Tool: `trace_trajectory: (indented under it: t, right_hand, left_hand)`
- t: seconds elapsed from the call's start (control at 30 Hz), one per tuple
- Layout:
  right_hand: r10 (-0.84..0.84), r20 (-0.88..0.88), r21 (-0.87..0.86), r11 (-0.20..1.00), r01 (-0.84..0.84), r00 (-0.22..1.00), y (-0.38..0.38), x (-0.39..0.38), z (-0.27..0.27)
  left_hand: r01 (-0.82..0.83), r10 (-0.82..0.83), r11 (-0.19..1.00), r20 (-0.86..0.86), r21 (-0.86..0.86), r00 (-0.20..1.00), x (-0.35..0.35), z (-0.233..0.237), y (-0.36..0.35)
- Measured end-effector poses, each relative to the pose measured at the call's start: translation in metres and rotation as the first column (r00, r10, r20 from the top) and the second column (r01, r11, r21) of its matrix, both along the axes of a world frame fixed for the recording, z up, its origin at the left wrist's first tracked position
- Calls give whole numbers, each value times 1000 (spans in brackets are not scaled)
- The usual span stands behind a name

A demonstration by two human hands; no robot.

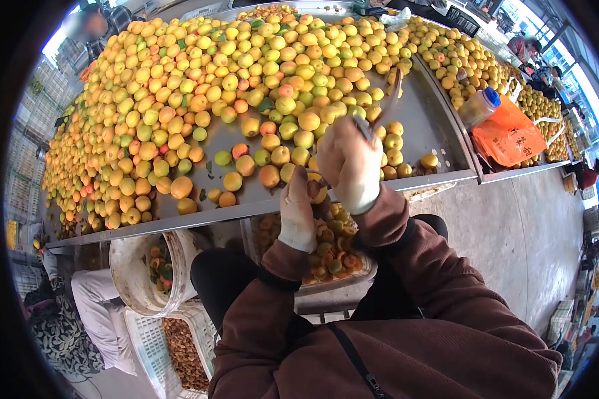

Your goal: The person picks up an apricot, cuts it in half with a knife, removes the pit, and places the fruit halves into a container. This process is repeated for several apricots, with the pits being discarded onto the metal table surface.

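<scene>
My left hand (297, 211), in a pale glove, is closed round a yellow apricot (321, 195) just past the table's near edge. Right beside it, my right hand (350, 165), also gloved, grips a curved knife (390, 108) whose blade points up and away over the table. My right fingers partly hide the held apricot. Under both hands stands a tub of halved apricots (333, 256), partly covered by my forearms. A large heap of whole apricots (246, 73) spreads over the metal table (432, 123) in front of me.
A white bucket (134, 266) with some fruit and leaves stands left of my knees. Below it is a white crate (143, 339) holding pits (185, 352). At right lie an orange bag (509, 136) and a blue-lidded jar (478, 110). A person (93, 299) sits at left.
</scene>
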State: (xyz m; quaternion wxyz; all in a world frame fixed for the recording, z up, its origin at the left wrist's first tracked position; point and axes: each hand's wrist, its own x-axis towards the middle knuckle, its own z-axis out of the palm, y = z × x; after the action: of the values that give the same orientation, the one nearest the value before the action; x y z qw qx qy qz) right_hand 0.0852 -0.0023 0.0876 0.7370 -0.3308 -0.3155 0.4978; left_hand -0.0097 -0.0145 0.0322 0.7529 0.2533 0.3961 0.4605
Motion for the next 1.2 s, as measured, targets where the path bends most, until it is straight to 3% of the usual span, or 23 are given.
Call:
trace_trajectory:
  t: [0.13, 0.2, 0.27, 0.3, 0.33, 0.43, 0.53, 0.57, 0.6, 0.63, 0.67, 0.7, 0.77, 0.8, 0.83, 0.87, 0.9, 0.93, 1.0, 1.03, 1.07, 1.13, 1.2]
  right_hand:
    - [183, -258, -4, 982, -190, 949, 4, 14, 0]
    - [233, -202, 52, 973, -227, 951, -2, 12, -5]
    - [75, 296, -12, 997, -75, 952, -6, 4, -6]
    - [148, 306, 27, 986, -164, 940, 1, 0, -3]
    - [-2, 651, 107, 990, -89, 759, -16, 1, 1]
    - [-14, 756, 124, 985, -123, 655, -15, 1, -4]
    - [-98, 774, 291, 932, -214, 626, -10, 2, -12]
    - [69, 590, 114, 979, -168, 804, -4, 4, -13]
    - [185, 334, -73, 983, -170, 924, 0, 5, -13]
    - [409, -388, 38, 902, -429, 826, 2, 9, -12]
    - [334, -185, 54, 943, -330, 924, 1, 11, -7]
    - [388, -196, 105, 921, -375, 900, 4, 19, -14]
    - [448, -199, 162, 892, -421, 872, 10, 20, -19]
    - [248, 35, 91, 964, -251, 968, 8, 12, -18]
    - [37, 275, 65, 996, -57, 961, 7, 5, -18]
    - [280, -153, 147, 955, -258, 948, 11, 4, -31]
    - [56, 279, 393, 904, -167, 959, 13, -7, -36]
    - [-283, 575, 620, 763, -183, 768, 14, -16, -41]
    - [-301, 786, 583, 651, -486, 540, 8, -18, -26]
    - [-276, 879, 468, 660, -588, 389, 7, -14, -22]
    - [-260, 898, 430, 685, -588, 354, 8, -18, -26]
    - [-263, 786, 552, 706, -443, 560, 12, -20, -35]
    - [-420, 717, 512, 859, -10, 556, 15, -15, -23]
  left_hand:
    - [137, -108, 971, -150, 198, 983, -9, -19, 11]
    - [232, -201, 941, -147, 244, 969, -13, -8, 8]
    - [258, -250, 957, -75, 134, 965, -13, -5, 8]
    - [285, -285, 958, 2, 29, 959, -13, -4, 9]
    - [288, -288, 957, 0, 27, 958, -14, -6, 8]
    - [332, -328, 900, -63, 283, 942, -18, -32, 8]
    - [410, -417, 869, -36, 276, 908, -22, -31, 12]
    - [536, -499, 844, 343, -15, 796, -24, -23, 17]
    - [535, -498, 845, 344, -15, 796, -24, -20, 16]
    - [529, -486, 849, 362, -21, 795, -23, -16, 15]
    - [525, -479, 851, 376, -24, 793, -21, -11, 15]
    - [427, -411, 904, 268, 0, 871, -17, 0, 8]
    - [399, -403, 915, 156, 60, 902, -14, 3, 4]
    - [374, -381, 921, 47, 112, 923, -15, 4, 4]
    - [410, -412, 910, 193, 51, 891, -19, -3, 8]
    - [405, -408, 913, 190, 54, 893, -22, -8, 12]
    - [377, -379, 925, 211, 49, 901, -23, -13, 15]
    - [354, -354, 934, 232, 42, 906, -24, -19, 16]
    - [318, -314, 948, 268, 26, 911, -23, -28, 20]
    - [302, -295, 953, 285, 21, 912, -22, -32, 23]
    - [285, -276, 958, 302, 16, 912, -21, -34, 26]
    - [247, -232, 969, 342, -1, 911, -19, -40, 29]
    - [206, -183, 978, 376, -22, 908, -21, -37, 31]
